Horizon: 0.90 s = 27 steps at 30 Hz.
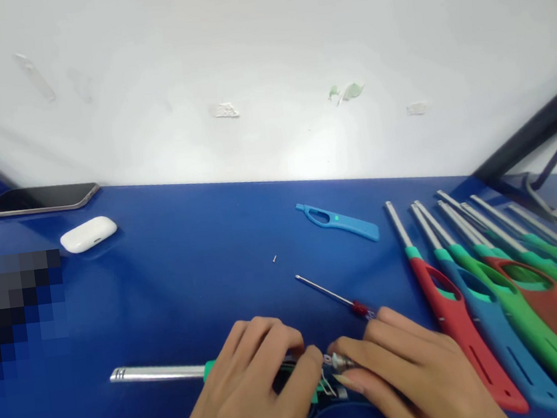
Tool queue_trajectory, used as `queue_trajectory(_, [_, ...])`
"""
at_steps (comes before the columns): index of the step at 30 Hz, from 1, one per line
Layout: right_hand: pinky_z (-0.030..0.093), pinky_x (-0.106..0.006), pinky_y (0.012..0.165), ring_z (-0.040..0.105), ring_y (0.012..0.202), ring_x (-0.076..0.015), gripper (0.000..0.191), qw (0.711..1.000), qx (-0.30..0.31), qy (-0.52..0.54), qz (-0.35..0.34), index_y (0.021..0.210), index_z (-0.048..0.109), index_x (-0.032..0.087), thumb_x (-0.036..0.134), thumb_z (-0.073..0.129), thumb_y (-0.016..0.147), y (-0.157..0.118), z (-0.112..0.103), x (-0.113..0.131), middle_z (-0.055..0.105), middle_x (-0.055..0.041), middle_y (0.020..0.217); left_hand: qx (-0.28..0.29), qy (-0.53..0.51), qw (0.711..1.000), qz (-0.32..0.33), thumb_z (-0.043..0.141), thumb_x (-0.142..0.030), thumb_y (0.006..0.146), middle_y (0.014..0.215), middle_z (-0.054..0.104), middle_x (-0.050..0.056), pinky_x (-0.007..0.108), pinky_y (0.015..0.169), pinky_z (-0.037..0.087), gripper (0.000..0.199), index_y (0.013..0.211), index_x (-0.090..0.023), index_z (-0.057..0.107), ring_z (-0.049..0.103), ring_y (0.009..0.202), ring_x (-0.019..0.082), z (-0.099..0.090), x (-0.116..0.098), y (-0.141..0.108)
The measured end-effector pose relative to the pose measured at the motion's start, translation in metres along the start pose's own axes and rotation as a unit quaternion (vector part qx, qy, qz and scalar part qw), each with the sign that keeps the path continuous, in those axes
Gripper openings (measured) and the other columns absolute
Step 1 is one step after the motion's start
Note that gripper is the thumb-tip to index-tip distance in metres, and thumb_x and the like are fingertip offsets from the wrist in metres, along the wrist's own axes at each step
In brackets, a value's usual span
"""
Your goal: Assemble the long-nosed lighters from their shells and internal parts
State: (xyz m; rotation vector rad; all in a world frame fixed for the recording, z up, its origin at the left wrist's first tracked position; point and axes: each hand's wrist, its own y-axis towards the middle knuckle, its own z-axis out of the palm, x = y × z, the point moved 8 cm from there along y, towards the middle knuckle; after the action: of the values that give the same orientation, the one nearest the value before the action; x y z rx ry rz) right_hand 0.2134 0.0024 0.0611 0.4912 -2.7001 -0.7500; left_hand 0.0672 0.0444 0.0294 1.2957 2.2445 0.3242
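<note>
Flat on the table near the front edge lies a long-nosed lighter (161, 372), its silver tube pointing left and its inner parts showing near my fingers. My left hand (253, 386) is closed over the lighter's body, covering much of it. Between thumb and forefinger, my right hand (412, 368) pinches a small metal part with a white tip (342, 361) at the body's right end. The lighter's far end is hidden by this hand. Just beyond my right fingers lies a screwdriver (327, 291) with a red handle, partly covered.
A blue casing half (353, 224) and a tiny screw (274, 259) lie farther back on the blue table (189, 266). Several coloured lighters (472, 321) are lined up at right. A white earbud case (89, 234) and a phone (38, 199) lie at back left.
</note>
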Motion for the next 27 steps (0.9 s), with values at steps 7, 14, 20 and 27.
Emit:
queue_trajectory(7, [0.065, -0.022, 0.077, 0.082, 0.072, -0.0125, 0.048, 1.000, 0.001, -0.013, -0.005, 0.099, 0.079, 0.029, 0.049, 0.038, 0.115, 0.000, 0.001, 0.000, 0.084, 0.0081, 0.083, -0.040, 0.010, 0.999, 0.011, 0.039, -0.029, 0.117, 0.095, 0.074, 0.003, 0.034, 0.078, 0.052, 0.039, 0.104, -0.022, 0.075, 0.066, 0.086, 0.019, -0.008, -0.004, 0.008])
queue_trajectory(14, [0.064, -0.021, 0.075, 0.082, 0.069, -0.0126, 0.053, 1.000, 0.005, -0.014, -0.011, 0.096, 0.078, 0.029, 0.046, 0.032, 0.117, 0.003, -0.002, 0.003, 0.083, 0.0090, 0.077, -0.059, 0.027, 0.998, 0.016, 0.037, -0.025, 0.118, 0.096, 0.075, 0.002, 0.033, 0.080, 0.052, 0.042, 0.101, -0.021, 0.075, 0.067, 0.088, 0.018, -0.010, -0.007, 0.010])
queue_trajectory(20, [0.063, -0.018, 0.082, 0.080, 0.067, -0.0107, 0.052, 1.000, -0.003, -0.008, -0.008, 0.096, 0.078, 0.026, 0.047, 0.035, 0.116, 0.002, 0.000, 0.002, 0.084, 0.0056, 0.080, -0.076, 0.038, 0.996, 0.027, 0.036, -0.021, 0.117, 0.091, 0.075, 0.001, 0.031, 0.080, 0.051, 0.044, 0.096, -0.020, 0.075, 0.067, 0.086, 0.017, -0.013, -0.012, 0.013])
queue_trajectory(27, [0.062, -0.020, 0.084, 0.081, 0.073, -0.0104, 0.046, 1.000, 0.010, -0.011, -0.002, 0.101, 0.078, 0.029, 0.046, 0.038, 0.116, -0.005, 0.004, -0.001, 0.083, 0.0082, 0.083, -0.093, 0.047, 0.994, 0.039, 0.034, -0.025, 0.119, 0.088, 0.075, 0.001, 0.029, 0.080, 0.049, 0.050, 0.093, -0.020, 0.076, 0.066, 0.084, 0.016, -0.017, -0.014, 0.018])
